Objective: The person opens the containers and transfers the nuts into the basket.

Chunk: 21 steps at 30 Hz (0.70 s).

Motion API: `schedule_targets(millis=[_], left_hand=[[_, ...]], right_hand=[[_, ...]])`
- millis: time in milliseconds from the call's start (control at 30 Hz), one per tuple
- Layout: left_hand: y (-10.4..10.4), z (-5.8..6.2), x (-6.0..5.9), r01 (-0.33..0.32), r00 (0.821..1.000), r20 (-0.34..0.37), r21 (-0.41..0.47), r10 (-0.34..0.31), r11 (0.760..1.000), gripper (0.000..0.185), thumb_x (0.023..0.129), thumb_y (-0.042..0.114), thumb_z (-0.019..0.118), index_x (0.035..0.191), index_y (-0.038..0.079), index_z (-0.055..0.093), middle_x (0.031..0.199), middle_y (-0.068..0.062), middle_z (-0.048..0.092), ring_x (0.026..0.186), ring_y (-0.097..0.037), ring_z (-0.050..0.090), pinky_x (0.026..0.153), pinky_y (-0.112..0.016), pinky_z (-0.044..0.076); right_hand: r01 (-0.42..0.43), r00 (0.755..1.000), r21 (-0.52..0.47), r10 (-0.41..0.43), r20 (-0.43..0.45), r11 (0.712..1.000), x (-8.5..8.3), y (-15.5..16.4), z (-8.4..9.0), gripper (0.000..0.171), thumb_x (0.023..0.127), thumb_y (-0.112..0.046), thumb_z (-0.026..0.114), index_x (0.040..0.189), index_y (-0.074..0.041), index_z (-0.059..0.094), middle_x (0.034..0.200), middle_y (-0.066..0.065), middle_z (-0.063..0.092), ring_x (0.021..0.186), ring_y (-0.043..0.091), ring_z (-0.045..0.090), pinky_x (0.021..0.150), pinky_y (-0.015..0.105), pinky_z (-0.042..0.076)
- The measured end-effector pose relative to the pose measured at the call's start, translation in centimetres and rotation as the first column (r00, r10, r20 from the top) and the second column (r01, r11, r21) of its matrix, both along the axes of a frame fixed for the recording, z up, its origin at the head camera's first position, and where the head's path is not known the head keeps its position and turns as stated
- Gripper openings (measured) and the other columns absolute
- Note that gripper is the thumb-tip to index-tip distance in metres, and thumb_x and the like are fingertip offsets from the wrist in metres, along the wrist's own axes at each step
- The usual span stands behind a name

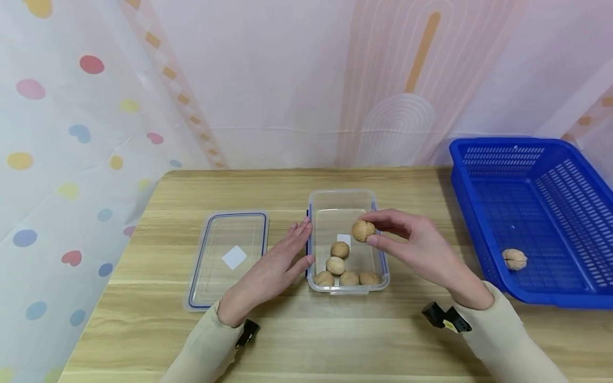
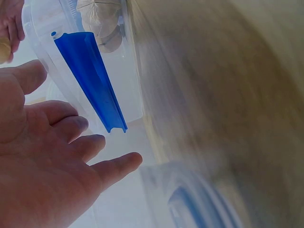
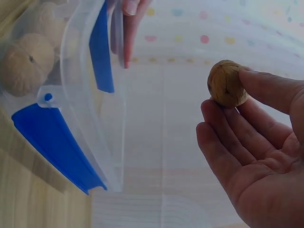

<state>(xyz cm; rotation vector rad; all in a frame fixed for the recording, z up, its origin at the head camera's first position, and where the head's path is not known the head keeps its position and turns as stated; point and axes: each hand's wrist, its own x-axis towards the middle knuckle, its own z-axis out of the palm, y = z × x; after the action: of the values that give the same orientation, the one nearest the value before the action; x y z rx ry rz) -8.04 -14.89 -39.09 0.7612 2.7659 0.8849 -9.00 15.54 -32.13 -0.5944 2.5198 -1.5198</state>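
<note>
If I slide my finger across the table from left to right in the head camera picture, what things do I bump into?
Clear lid → left hand → clear container → walnut pinched by the right hand → blue basket with one walnut inside.

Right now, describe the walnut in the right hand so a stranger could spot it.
Find the clear container mid-table. Above it, the right hand pinches one walnut at its fingertips. The other walnuts lie in the container or the blue basket.
</note>
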Motion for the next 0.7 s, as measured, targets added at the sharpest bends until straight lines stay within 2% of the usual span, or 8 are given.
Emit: schedule_targets(millis=[200,533,700], left_hand=[[0.0,0.1,0.0,0.000,1.000,0.005,0.001,0.000,1.000,0.066,0.111,0.033,0.051,0.163,0.003,0.022,0.172,-0.009,0.014,0.157,-0.036,0.015,0.125,-0.054,0.019],[0.0,0.1,0.1,-0.003,1.000,0.009,-0.001,0.003,1.000,0.066,0.111,0.032,0.051,0.162,0.003,0.022,0.172,-0.008,0.013,0.157,-0.036,0.016,0.125,-0.054,0.019],[0.0,0.1,0.0,-0.001,1.000,0.006,-0.002,0.001,1.000,0.066,0.111,0.032,0.050,0.163,0.003,0.022,0.172,-0.008,0.013,0.157,-0.036,0.015,0.125,-0.054,0.019]], right_hand=[[0.030,0.999,0.007,-0.029,-0.025,1.000,0.8,1.1,0.7,0.034,0.100,-0.025,0.073,0.133,-0.017,0.070,0.131,-0.003,0.069,0.124,0.017,0.063,0.096,0.018,0.052],[0.122,0.992,0.012,-0.122,-0.030,0.992,2.4,2.6,2.2,0.032,0.100,-0.029,0.073,0.131,-0.027,0.072,0.127,-0.008,0.071,0.117,0.008,0.067,0.090,0.017,0.055],[0.164,0.982,-0.022,-0.165,-0.096,0.986,3.0,3.9,2.6,0.033,0.098,-0.019,0.074,0.131,-0.021,0.072,0.125,-0.003,0.073,0.109,0.006,0.069,0.086,0.016,0.056]])
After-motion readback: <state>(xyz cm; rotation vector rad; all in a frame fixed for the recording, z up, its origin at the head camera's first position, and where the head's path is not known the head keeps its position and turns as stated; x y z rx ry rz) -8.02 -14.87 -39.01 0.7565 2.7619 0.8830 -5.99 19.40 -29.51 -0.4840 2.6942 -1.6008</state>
